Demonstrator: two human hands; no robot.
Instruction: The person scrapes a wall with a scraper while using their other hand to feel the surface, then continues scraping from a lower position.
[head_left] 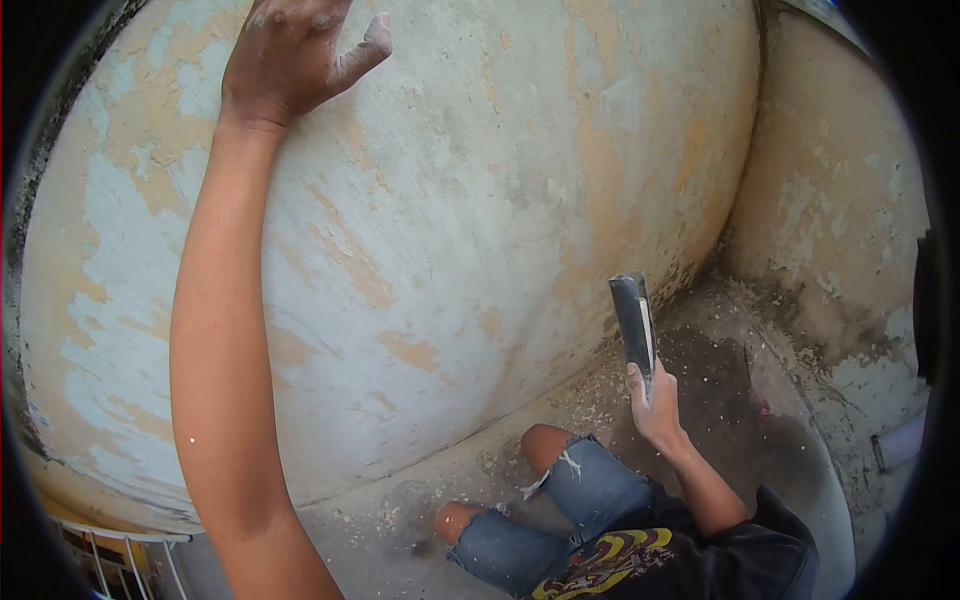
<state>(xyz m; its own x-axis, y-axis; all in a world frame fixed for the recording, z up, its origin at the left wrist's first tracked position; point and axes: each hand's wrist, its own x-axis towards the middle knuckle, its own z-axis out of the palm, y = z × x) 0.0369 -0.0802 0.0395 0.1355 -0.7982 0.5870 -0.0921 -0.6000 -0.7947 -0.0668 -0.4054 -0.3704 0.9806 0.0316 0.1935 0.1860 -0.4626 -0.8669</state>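
My left hand (295,50) rests against the upper part of the wall (450,200), its thumb stretched out and dusted white; the top of the hand is cut off by the frame edge. Patches of peeled pale paint and tan surface cover the wall. Low on the right, my right hand (657,405) is wrapped round a dark, flat, long tool (632,322) with a light strip along one side. The tool points upward, in front of the wall's lower right part. Whether it touches the wall I cannot tell.
Paint flakes lie scattered over the grey floor (720,370). A second peeling wall (830,190) meets the first at a corner on the right. A white wire rack (125,560) stands at the bottom left. My bent knees are at the bottom centre.
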